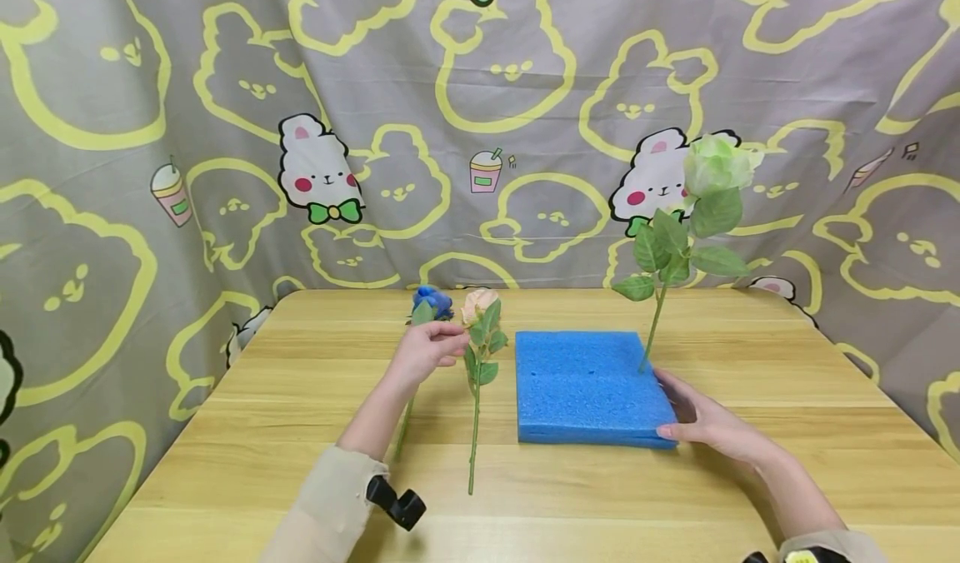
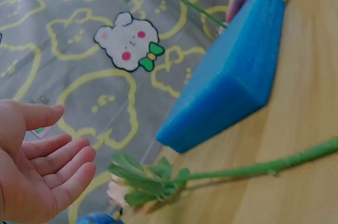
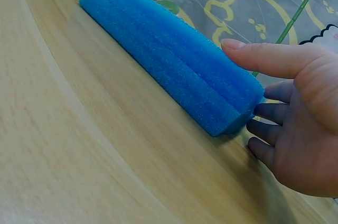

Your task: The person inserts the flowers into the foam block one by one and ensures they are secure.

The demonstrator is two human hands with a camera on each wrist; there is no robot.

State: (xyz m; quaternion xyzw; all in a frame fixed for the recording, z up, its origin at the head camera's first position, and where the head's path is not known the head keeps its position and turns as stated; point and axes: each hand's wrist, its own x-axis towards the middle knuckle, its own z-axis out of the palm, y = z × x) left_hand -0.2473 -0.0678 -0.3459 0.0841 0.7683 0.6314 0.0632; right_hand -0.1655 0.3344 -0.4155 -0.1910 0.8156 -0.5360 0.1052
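Observation:
My left hand [image 1: 431, 348] reaches over the blue rose [image 1: 432, 302], partly covering its stem, with fingertips close beside the pale pink rose [image 1: 480, 305]. In the left wrist view that hand [image 2: 47, 166] has its palm turned up, holding nothing. A blue foam block [image 1: 585, 388] lies flat on the table to the right. My right hand [image 1: 708, 421] rests against the block's right side, its thumb at the near corner and its fingers [image 3: 274, 113] nearly straight along the end. A pale green rose [image 1: 720, 167] stands in the block near its right edge, tilted rightward.
The wooden table [image 1: 300, 463] holds the block and the two lying roses, their stems pointing toward me. A grey curtain [image 1: 525, 88] with yellow bear outlines hangs behind and along both sides of the table.

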